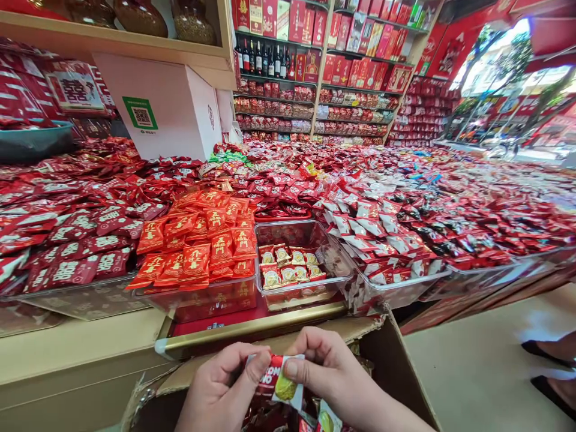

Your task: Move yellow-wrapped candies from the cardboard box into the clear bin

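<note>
left hand point(220, 390) + right hand point(333, 375) | pinch 1 candy packet point(281, 381) | over 1 cardboard box point(387, 354)

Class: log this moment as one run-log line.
left hand: pinching candy packet | right hand: pinching same packet | below: open cardboard box | ahead: nearly empty clear bin

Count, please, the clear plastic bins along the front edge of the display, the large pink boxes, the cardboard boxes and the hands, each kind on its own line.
Clear plastic bins: 4 countable, others unclear
Large pink box: 1
Cardboard box: 1
Hands, left hand and right hand, both gripping one candy packet: 2
Total: 8
</note>
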The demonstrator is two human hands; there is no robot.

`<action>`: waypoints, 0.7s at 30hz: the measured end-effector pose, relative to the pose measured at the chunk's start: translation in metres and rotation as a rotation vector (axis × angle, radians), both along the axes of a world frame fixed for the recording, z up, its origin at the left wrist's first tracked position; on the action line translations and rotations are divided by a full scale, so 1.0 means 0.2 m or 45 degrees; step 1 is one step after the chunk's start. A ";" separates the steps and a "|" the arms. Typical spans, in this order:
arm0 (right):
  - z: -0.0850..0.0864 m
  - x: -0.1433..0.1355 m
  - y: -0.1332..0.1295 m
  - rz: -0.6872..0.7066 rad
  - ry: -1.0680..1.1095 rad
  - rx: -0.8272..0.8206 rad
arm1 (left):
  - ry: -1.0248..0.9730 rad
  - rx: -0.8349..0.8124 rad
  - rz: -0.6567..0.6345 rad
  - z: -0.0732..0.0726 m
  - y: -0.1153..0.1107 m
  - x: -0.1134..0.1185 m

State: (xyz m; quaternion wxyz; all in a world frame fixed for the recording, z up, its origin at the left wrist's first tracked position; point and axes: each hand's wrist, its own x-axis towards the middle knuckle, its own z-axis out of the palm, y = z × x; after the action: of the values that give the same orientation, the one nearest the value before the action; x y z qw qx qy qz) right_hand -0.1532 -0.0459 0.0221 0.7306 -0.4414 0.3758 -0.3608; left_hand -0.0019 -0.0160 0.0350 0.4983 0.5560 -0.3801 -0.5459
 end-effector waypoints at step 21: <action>0.04 -0.18 -0.04 -0.180 0.656 -1.279 | -0.177 -0.148 -0.212 -0.05 -0.20 -0.05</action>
State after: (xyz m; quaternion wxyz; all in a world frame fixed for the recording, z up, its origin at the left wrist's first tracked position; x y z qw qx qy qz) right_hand -0.1886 -0.0538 0.0292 0.2899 -0.7822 0.3529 -0.4239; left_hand -0.0122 -0.0556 0.0256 0.4552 0.5292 -0.4896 -0.5225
